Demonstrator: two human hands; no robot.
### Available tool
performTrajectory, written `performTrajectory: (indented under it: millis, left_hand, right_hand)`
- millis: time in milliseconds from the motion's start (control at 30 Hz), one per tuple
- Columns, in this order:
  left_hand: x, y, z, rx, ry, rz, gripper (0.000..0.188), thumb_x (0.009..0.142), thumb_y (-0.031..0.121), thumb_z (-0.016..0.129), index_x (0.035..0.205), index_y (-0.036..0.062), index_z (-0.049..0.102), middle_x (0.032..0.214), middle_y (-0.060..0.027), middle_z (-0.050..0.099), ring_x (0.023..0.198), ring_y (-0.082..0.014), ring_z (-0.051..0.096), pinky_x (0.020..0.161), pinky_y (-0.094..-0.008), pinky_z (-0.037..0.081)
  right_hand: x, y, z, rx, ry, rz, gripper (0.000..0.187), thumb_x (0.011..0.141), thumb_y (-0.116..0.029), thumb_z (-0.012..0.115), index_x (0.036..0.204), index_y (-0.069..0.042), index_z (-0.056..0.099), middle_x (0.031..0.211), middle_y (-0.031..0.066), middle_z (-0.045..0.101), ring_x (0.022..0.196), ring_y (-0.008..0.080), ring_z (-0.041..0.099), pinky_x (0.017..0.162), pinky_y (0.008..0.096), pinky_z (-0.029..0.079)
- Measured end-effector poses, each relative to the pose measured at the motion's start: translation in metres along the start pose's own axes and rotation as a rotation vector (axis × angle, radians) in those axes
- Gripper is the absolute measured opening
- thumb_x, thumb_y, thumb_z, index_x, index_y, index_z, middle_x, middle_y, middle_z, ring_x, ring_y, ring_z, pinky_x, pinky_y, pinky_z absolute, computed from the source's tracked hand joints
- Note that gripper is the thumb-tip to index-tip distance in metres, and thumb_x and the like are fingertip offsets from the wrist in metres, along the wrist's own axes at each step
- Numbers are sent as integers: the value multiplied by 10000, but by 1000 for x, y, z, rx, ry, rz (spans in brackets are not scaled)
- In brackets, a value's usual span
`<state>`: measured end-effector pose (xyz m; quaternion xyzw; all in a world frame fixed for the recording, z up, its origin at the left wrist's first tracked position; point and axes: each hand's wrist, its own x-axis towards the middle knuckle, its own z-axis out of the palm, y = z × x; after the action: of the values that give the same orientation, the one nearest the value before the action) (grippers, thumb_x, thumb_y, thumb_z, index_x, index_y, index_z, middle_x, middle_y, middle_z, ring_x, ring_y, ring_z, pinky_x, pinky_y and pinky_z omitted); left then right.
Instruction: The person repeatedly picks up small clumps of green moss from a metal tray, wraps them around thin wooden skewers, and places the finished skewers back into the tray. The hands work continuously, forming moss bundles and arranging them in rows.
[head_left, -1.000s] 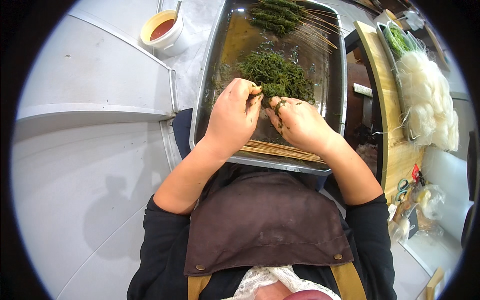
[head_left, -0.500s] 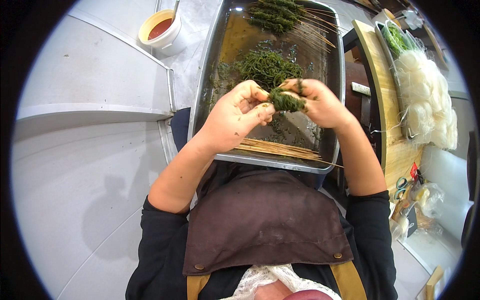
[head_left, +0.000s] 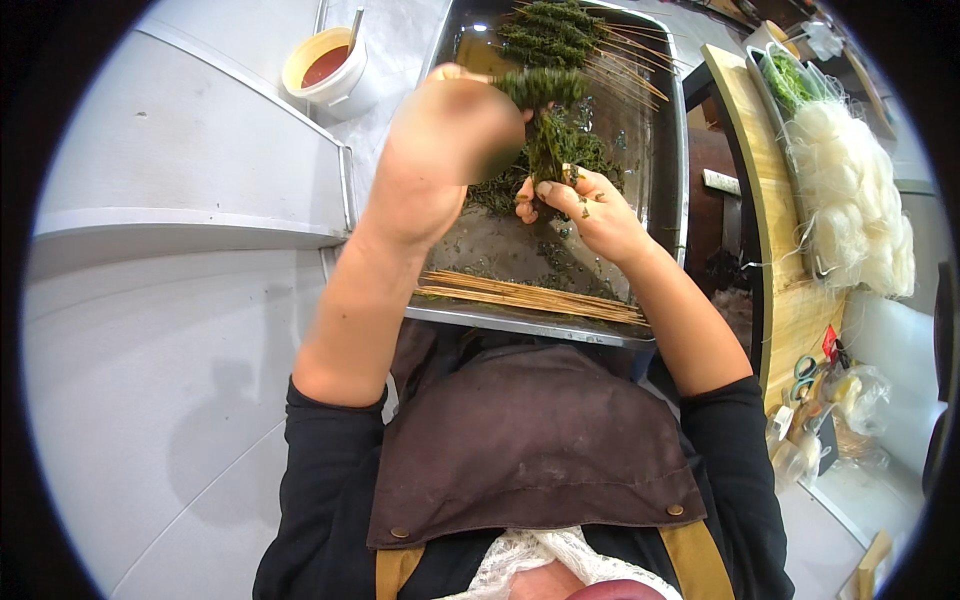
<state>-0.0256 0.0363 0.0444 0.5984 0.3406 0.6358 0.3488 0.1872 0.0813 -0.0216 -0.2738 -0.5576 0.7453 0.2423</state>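
A dark green bunch of seaweed strands is stretched between my two hands above a metal tray. My left hand, raised and partly blurred, is closed around the upper end, where a thick clump juts out to the right. Lower down, my right hand pinches the bottom of the strands between thumb and fingers, with green bits stuck to the skin. Beneath lies a loose pile of seaweed, partly hidden by my hands. Thin bamboo skewers rest along the tray's near edge.
Skewers loaded with seaweed lie at the tray's far end. A white bucket of reddish liquid with a handle in it stands far left. On the right, a wooden table bears bundles of white noodle-like strands, greens and scissors.
My left hand has risen up and away with one end of the seaweed. My right hand has come slightly lower and left, and the compact clump is now drawn out into a length.
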Motion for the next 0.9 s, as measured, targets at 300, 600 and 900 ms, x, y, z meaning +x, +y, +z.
performTrajectory:
  millis: [300,600,900]
  left_hand:
    - [110,74,2,-378,-100,10,118,1063,83,534,1142,-1,556,1174,-208,695,1029,-236,701,938,-332,587]
    - [102,64,15,-434,-4,-168,110,1054,88,554,1133,27,508,1137,-186,688,1039,-254,699,938,-359,577]
    - [92,53,25,-531,49,-295,122,1051,83,565,1129,9,509,1121,-174,685,1065,-266,699,945,-366,580]
  right_hand:
    - [7,24,-25,-206,-54,-46,273,1112,-131,472,1261,26,637,1082,82,713,1018,167,650,960,346,523]
    - [-15,-10,-23,-741,222,-169,435,992,-129,676,1409,-41,588,1338,92,663,1244,183,604,1096,362,461]
    - [25,-53,3,-244,473,-455,281,976,-175,729,1202,-13,686,1124,59,722,1011,127,659,955,297,518]
